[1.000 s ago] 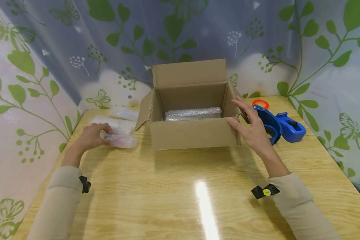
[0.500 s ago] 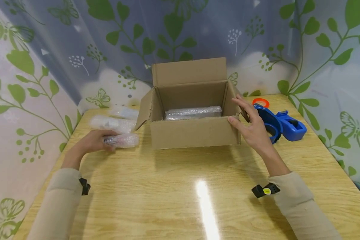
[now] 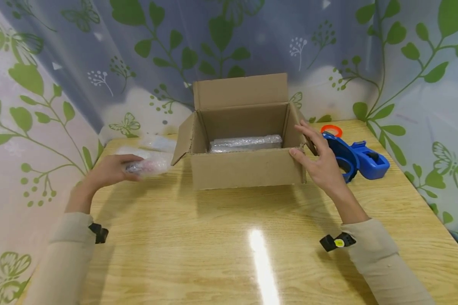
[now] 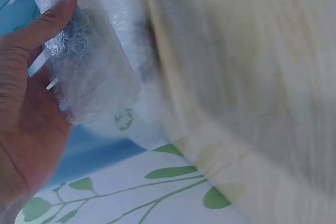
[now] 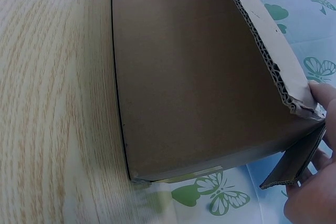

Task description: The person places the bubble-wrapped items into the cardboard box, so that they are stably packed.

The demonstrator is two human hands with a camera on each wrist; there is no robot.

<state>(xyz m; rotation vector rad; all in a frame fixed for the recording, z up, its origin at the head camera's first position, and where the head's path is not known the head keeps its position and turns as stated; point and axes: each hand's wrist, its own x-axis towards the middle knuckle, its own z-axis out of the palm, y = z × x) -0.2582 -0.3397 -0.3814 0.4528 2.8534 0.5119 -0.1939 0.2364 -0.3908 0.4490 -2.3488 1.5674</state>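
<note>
My left hand (image 3: pixel 112 171) grips a bubble-wrapped item (image 3: pixel 154 166) with a pinkish tint, raised a little over the left of the table. In the left wrist view the thumb lies across the bubble wrap (image 4: pixel 94 66); what is inside cannot be made out. An uncovered cardboard box (image 3: pixel 248 171) stands in the middle with its flaps spread. Flat bubble-wrapped goods (image 3: pixel 246 145) lie inside it. My right hand (image 3: pixel 322 165) holds the box's right front corner, thumb on the front edge and fingers at the side flap (image 5: pixel 294 158).
More bubble-wrapped packages (image 3: pixel 160 143) lie left of the box, partly hidden behind the held one. To the right are a dark blue ring-shaped object (image 3: pixel 341 152), a blue tape dispenser (image 3: pixel 372 163) and an orange ring (image 3: pixel 333 130). Patterned curtains (image 3: pixel 229 38) border the wooden table (image 3: pixel 213 245).
My left hand has closed round the bubble-wrapped item, picked it up and shifted it left and upward in view. The right hand and the box have stayed put.
</note>
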